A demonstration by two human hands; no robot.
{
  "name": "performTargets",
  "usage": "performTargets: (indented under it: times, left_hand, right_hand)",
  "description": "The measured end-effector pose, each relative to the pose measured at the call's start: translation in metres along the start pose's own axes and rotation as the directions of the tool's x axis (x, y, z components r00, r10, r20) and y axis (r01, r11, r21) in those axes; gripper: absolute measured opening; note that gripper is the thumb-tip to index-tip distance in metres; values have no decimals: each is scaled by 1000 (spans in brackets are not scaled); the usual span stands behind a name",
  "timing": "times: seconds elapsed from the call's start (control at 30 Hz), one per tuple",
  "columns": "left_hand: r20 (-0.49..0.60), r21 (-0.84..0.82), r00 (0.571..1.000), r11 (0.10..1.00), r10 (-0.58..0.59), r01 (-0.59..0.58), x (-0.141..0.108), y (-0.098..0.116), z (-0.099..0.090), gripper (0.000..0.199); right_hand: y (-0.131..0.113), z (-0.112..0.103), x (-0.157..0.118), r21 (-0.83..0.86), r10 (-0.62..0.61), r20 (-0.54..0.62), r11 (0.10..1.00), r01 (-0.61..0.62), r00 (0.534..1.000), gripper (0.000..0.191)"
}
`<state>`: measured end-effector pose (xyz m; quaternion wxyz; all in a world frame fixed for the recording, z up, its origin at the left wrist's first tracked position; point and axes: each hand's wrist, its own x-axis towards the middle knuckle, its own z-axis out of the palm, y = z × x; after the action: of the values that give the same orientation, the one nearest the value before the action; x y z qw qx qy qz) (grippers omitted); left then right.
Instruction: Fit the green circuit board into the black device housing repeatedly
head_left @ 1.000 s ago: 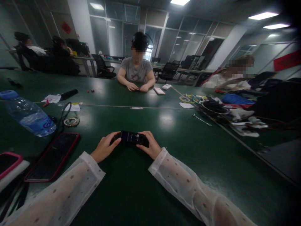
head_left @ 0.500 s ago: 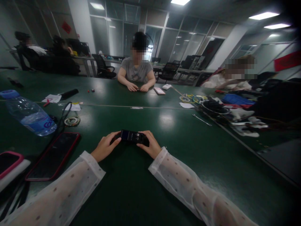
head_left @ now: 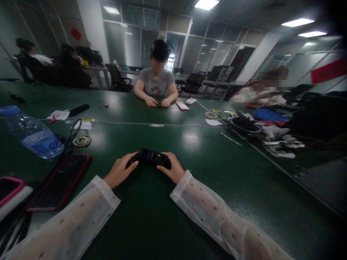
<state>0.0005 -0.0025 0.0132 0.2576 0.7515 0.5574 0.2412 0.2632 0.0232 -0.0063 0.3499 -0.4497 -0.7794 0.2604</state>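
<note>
A small black device with a faintly lit screen (head_left: 150, 156) is held just above or on the green table, tilted towards me; I cannot tell whether it touches the surface. My left hand (head_left: 120, 169) grips its left end, thumb at the near edge and fingers behind. At the right end, my right hand (head_left: 173, 167) holds it in the same way, with the fingertips partly hidden. Left of my left hand lies a dark phone in a red case (head_left: 61, 182), with a black strap beside it.
A water bottle (head_left: 40, 139) and a pink-edged phone (head_left: 11, 189) are at left, near a beaded bracelet (head_left: 82, 141). A wrench (head_left: 230, 139) lies right, before a pile of cables and cloth (head_left: 260, 126). Across the table (head_left: 130, 224) sits a person in grey (head_left: 155, 85).
The view has shifted slightly, so the surroundings appear a little displaced. Both hands keep hold of the black device in nearly the same pose.
</note>
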Motion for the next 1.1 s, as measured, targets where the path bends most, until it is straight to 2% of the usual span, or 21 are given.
performTargets:
  times: [0.33,0.57,0.8,1.1]
  left_hand:
    - [-4,20,1000,1000,-13,13,0,-1,1,53]
    - [-10,11,1000,1000,20,-20,1,-3,2,51]
    - [-19,37,998,997,66,-65,2,-6,3,47]
    - [-3,40,999,998,38,-38,2,-8,5,49]
  right_hand:
    - [4,3,-3,43,47,-38,998,-45,998,65]
    - [1,1,-2,10,39,-27,999,-39,999,52]
    - [3,3,0,15,53,-22,999,-53,998,50]
    - [2,0,-1,16,60,-8,998,-60,998,50]
